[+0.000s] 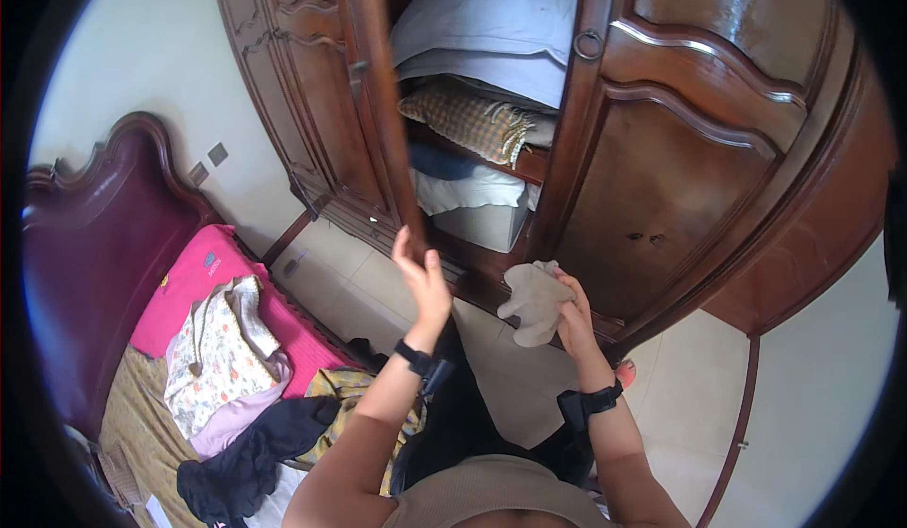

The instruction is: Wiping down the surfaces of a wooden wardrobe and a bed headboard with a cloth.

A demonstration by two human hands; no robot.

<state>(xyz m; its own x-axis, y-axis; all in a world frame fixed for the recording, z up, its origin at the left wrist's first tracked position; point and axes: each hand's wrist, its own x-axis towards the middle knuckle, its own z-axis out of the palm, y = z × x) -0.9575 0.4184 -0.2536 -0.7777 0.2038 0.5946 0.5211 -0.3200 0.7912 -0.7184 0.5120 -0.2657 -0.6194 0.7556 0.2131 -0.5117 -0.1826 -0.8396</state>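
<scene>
Pinched in my right hand (575, 318) is a small beige-grey cloth (534, 303), crumpled and hanging in front of the wardrobe's lower edge. Its exact kind I cannot make out. My left hand (423, 281) is raised with its fingers apart and nothing in it, close to the edge of the open wardrobe door (326, 84). Both wrists wear a black band. Through the opening, the wardrobe shows a pale folded stack (487, 27), a checked fringed textile (463, 122), and a light grey box (477, 224) with white cloth on it.
On the right stands the other wooden wardrobe door (675, 188), with a ring handle (589, 45). To the left is a bed with a dark red headboard (109, 235), a pink pillow (179, 287), a floral garment (222, 367) and a black garment (250, 467). Pale tiles cover the floor (501, 377).
</scene>
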